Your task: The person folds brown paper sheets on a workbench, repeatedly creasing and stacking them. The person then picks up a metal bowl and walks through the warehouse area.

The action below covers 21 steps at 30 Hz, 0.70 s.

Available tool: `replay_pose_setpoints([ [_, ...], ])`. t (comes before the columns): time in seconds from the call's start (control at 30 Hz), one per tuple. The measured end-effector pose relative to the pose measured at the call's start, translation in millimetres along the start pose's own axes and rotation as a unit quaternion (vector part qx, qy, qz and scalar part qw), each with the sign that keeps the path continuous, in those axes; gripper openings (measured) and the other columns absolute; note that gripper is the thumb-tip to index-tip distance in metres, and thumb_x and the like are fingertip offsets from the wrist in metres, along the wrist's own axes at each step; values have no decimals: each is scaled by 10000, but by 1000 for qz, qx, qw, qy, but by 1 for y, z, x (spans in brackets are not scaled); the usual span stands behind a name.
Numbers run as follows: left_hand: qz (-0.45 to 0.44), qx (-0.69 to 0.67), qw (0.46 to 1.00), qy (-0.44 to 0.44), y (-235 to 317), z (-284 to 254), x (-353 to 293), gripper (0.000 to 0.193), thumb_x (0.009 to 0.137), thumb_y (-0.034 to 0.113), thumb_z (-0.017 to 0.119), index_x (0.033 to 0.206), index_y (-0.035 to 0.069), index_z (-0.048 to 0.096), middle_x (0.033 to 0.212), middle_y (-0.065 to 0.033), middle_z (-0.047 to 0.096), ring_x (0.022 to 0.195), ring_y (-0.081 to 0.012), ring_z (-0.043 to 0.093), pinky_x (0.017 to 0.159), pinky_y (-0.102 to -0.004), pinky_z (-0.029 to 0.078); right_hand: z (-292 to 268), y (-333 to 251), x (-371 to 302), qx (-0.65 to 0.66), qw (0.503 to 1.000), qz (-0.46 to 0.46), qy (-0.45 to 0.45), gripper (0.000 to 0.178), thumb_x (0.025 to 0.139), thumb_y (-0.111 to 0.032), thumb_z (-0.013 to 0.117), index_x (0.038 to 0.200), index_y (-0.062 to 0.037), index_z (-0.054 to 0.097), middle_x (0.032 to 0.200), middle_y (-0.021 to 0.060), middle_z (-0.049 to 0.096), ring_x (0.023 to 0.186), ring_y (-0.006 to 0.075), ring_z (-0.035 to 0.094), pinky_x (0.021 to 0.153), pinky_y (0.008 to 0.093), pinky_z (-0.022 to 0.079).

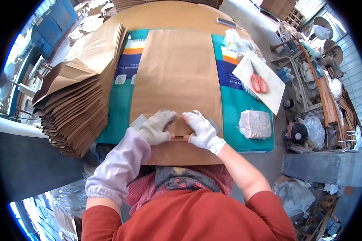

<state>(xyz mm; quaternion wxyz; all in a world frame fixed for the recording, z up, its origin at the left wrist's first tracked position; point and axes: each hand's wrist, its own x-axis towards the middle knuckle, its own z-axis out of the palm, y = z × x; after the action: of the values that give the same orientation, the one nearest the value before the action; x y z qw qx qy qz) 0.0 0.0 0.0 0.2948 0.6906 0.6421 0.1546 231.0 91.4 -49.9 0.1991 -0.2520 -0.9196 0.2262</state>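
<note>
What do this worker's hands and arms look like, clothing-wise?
The left hand wears an off-white glove; a loose, pale lavender sleeve cover, gathered at its upper end, hides most of that forearm. The right hand has a white glove; its forearm is bare. Thumb tips appear uncovered. Rust-red shirt sleeves show higher up.

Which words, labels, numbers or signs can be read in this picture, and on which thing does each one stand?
Teal printed surface, left of the brown paper: lettering on white and dark blue areas, plus pale square symbols; I do not copy the wording.
Same surface, right of the paper: lettering on similar areas, some too small to read; also not copied.
White wrapped packet: none readable.
</note>
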Motion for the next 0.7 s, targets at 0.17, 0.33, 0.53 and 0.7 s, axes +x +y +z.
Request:
replay_pose_setpoints([
  [0.17, -271, 179, 939, 118, -34, -8, -41, 595, 725, 272, 767, 1264, 100, 585, 1343, -140, 540, 1100, -300, 587, 987, -366, 444, -40, -18, -13, -179, 971, 158, -23, 647, 594, -289, 858, 1132, -28, 612, 1148, 146, 616, 1130, 323, 547, 986, 408, 446],
  [0.33, -389, 114, 914, 13, -19, -42, -28, 679, 681, 270, 828, 1271, 60, 567, 1453, -140, 426, 1106, -306, 592, 989, -361, 448, -45, 15, 17, -81, 967, 242, 4, 575, 582, -368, 868, 1002, -72, 608, 1014, 169, 642, 892, 337, 650, 753, 383, 533],
  [0.53, -432, -129, 883, 131, -77, -31, -57, 608, 792, 53, 610, 1384, 97, 482, 1096, -166, 667, 886, -241, 652, 728, -354, 525, -44, 57, 18, -236, 951, 143, 140, 481, 782, -218, 732, 1219, -65, 601, 1201, 140, 616, 1060, 320, 603, 892, 404, 500],
  [0.7, -329, -133, 919, 174, -35, -62, -53, 246, 869, 265, 590, 1000, 63, 642, 916, -141, 678, 838, -306, 643, 776, -375, 504, -44, -9, -38, -231, 916, 322, -57, 330, 733, -202, 756, 993, -66, 605, 1103, 133, 578, 1027, 351, 582, 870, 432, 489],
])
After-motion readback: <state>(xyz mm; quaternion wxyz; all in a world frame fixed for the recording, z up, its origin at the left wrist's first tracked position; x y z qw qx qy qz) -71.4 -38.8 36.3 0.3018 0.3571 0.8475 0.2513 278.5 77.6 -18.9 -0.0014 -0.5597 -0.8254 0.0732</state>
